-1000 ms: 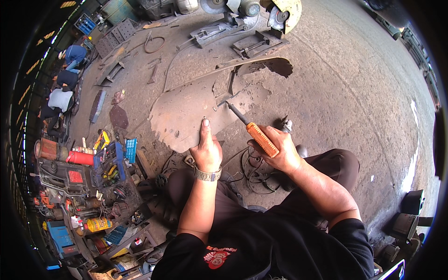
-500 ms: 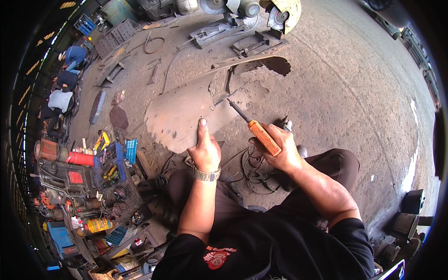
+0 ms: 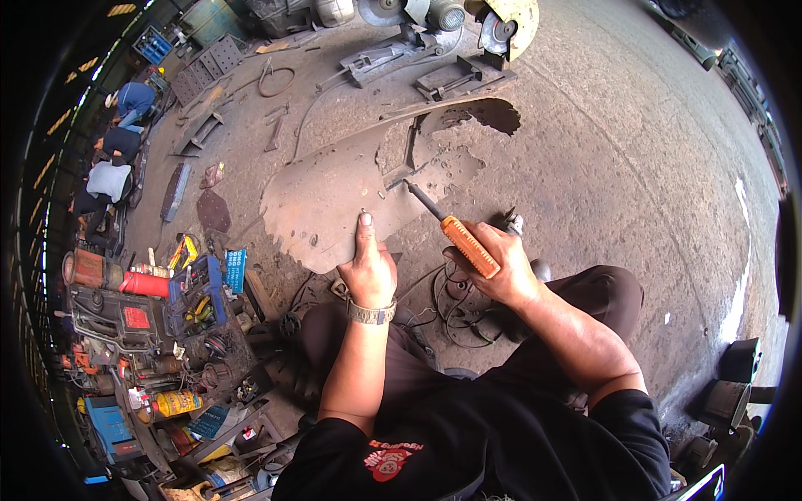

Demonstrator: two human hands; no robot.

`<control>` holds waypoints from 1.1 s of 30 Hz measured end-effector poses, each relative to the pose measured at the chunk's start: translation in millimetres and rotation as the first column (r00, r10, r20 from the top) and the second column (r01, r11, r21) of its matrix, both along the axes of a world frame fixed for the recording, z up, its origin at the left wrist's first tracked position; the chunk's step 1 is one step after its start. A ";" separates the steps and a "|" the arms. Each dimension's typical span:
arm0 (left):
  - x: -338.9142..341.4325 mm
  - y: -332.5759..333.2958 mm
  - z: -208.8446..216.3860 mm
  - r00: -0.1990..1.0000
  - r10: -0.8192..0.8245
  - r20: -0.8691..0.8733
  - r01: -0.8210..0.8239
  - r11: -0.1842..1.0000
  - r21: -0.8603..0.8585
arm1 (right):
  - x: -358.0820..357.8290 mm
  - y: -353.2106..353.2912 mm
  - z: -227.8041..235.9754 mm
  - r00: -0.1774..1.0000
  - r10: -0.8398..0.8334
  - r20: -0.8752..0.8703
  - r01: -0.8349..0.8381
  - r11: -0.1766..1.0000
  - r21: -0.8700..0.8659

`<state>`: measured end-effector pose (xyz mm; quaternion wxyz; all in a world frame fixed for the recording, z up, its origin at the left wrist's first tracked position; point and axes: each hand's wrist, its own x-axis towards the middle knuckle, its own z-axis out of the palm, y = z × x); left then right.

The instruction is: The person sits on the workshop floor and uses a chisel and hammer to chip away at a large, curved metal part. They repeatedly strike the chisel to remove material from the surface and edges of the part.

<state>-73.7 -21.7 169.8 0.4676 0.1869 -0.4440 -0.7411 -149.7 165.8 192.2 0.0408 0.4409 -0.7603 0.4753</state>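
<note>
A large curved, rusty metal sheet (image 3: pixel 313 204) with ragged edges and a torn opening lies on the floor in front of me. My left hand (image 3: pixel 370 271) grips its near edge, thumb on top and the other fingers hidden beneath; a tiny bit shows at the thumb tip. A tool with a ribbed orange handle (image 3: pixel 469 245) and a dark narrow shaft is closed in my right hand (image 3: pixel 505 267). Its tip points away from me, over the sheet next to a dark metal strip (image 3: pixel 407 159) at the opening. Whether the tip touches cannot be seen.
Cables and a grinder disc (image 3: pixel 458 286) lie by my legs. Tools and boxes, among them a blue case (image 3: pixel 194 296), crowd the left. Cut-off saws (image 3: pixel 501 33) stand at the far side. People (image 3: pixel 109 179) crouch at far left; metal boxes (image 3: pixel 725 402) stand at right.
The sheet and my left hand have shifted very slightly to the right. The orange-handled tool's tip has moved a little left and nearer to me.
</note>
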 end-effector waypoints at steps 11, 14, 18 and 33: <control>1.2 2.9 6.8 0.999 -0.017 0.033 0.015 0.999 0.049 | -1.8 -1.7 -8.0 0.999 0.017 -0.032 -0.019 0.998 -0.055; 2.1 1.0 4.2 0.999 -0.010 0.035 0.008 0.999 0.033 | -0.9 -2.4 -4.7 0.999 0.019 -0.037 -0.021 0.998 -0.052; 2.2 3.7 9.0 0.998 -0.005 0.070 0.003 0.999 0.041 | -0.9 -0.1 -4.7 1.000 0.022 0.007 -0.022 1.000 -0.007; -0.1 -3.8 -4.1 0.999 0.014 0.050 -0.014 1.000 0.003 | -1.3 2.8 -1.0 1.000 -0.002 -0.004 0.002 1.000 -0.028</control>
